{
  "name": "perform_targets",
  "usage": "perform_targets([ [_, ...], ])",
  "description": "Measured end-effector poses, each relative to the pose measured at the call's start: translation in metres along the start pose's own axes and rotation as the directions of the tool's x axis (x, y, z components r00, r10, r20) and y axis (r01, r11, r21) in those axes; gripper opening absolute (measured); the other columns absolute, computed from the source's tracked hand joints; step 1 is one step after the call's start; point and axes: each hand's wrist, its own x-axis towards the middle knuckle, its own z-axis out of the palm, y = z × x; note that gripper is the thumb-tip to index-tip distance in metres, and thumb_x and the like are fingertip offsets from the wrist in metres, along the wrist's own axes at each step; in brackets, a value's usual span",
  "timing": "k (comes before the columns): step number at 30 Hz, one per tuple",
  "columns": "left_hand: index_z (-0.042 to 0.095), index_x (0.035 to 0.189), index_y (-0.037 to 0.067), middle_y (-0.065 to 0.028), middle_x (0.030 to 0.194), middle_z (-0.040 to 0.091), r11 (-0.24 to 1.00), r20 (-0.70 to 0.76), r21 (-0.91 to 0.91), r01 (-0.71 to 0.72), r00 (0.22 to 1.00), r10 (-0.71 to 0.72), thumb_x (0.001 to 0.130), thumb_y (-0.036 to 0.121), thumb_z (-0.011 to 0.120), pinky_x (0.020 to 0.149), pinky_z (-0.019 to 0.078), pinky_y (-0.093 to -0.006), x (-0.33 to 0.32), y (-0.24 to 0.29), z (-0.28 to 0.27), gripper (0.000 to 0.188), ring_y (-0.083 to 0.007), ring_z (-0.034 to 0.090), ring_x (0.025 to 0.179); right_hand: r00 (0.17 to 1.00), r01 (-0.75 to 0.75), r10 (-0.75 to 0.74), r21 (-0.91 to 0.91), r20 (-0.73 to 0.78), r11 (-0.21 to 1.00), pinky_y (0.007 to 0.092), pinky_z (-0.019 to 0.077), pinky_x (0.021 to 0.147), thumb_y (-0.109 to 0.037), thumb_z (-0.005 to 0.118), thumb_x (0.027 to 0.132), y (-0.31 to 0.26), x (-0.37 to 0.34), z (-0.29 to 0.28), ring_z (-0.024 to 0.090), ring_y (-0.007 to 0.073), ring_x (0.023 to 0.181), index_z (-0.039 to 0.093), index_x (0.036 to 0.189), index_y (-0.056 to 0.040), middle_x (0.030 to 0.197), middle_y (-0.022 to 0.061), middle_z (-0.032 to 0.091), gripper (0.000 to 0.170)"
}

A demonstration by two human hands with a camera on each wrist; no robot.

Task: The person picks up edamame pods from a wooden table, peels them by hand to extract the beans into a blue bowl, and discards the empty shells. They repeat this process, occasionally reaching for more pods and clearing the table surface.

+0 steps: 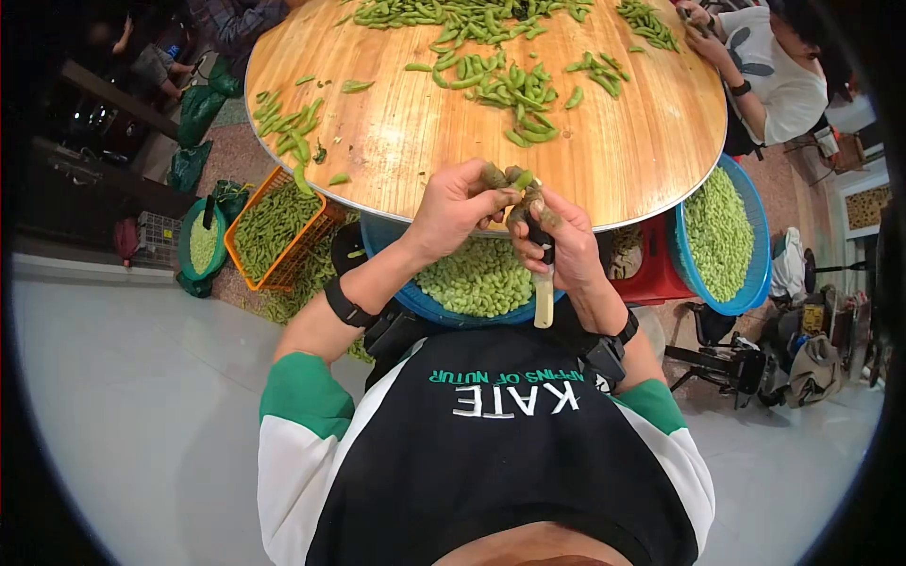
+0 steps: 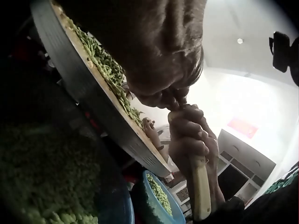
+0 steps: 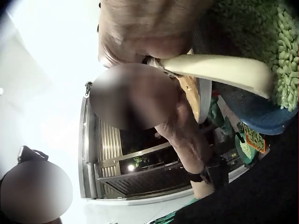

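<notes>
The left hand (image 1: pixel 458 203) pinches a green pod (image 1: pixel 523 179) with thumb and fingers at the table's near edge, its fingertips close to the other hand's. Curled fingers of the right hand (image 1: pixel 559 236) grip a tool with a pale handle (image 1: pixel 544 300), which points down toward the body; its working end is hidden. In the left wrist view the same pale handle (image 2: pixel 202 191) sticks out below the right fist (image 2: pixel 189 135). Beneath the hands stands a blue basin with shelled beans (image 1: pixel 477 278). The right wrist view shows the handle (image 3: pixel 219 72) large, with part of the scene blurred.
A round wooden table (image 1: pixel 396 123) bears heaps of green pods (image 1: pixel 514 90). An orange crate of pods (image 1: pixel 278 226) stands left, a blue basin of beans (image 1: pixel 719 236) right. A green basin (image 1: pixel 203 247) is farther left. Another person (image 1: pixel 779 71) sits across at the right.
</notes>
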Motion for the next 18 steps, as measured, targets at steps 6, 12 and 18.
perform_targets([
  [6, 0.061, 0.092, 0.003, -0.0005, 0.073, 0.061, 0.973, 0.088, -0.222, 0.065, 0.995, -0.046, 0.088, 0.008, 0.064, 0.046, 0.0389, -0.0164, 0.004, -0.002, -0.006, 0.007, -0.0046, 0.055, 0.058, 1.0, -0.007, 0.008, 0.04, -0.008, 0.999, 0.0185, 0.0334, 0.04, -0.019, 0.049, 0.098, -0.003, -0.004, 0.007, 0.043, 0.0077, 0.053, 0.052, 0.117, -0.0039, 0.081, 0.0063, 0.054, 0.024],
  [12, 0.06, 0.103, 0.005, -0.0022, 0.07, 0.061, 0.68, 0.461, -0.617, 0.396, 0.882, -0.096, 0.088, 0.015, 0.066, 0.038, 0.0375, -0.0158, 0.002, -0.006, -0.014, 0.018, -0.0057, 0.055, 0.051, 0.988, -0.134, 0.106, 0.278, 0.116, 0.951, 0.0169, 0.0331, 0.037, -0.019, 0.05, 0.097, -0.005, -0.004, 0.006, 0.041, 0.0074, 0.052, 0.053, 0.108, -0.0047, 0.078, 0.0061, 0.051, 0.019],
  [18, 0.059, 0.101, 0.001, -0.0054, 0.069, 0.061, 0.913, 0.125, 0.312, -0.262, 0.964, 0.234, 0.085, 0.011, 0.065, 0.05, 0.0463, -0.0299, 0.003, -0.002, -0.01, 0.02, -0.0158, 0.06, 0.058, 0.991, -0.132, 0.123, 0.403, 0.049, 0.906, 0.0163, 0.0334, 0.037, -0.019, 0.051, 0.097, 0.002, 0.001, -0.002, 0.041, 0.0074, 0.053, 0.048, 0.093, -0.0076, 0.081, 0.0058, 0.049, 0.012],
])
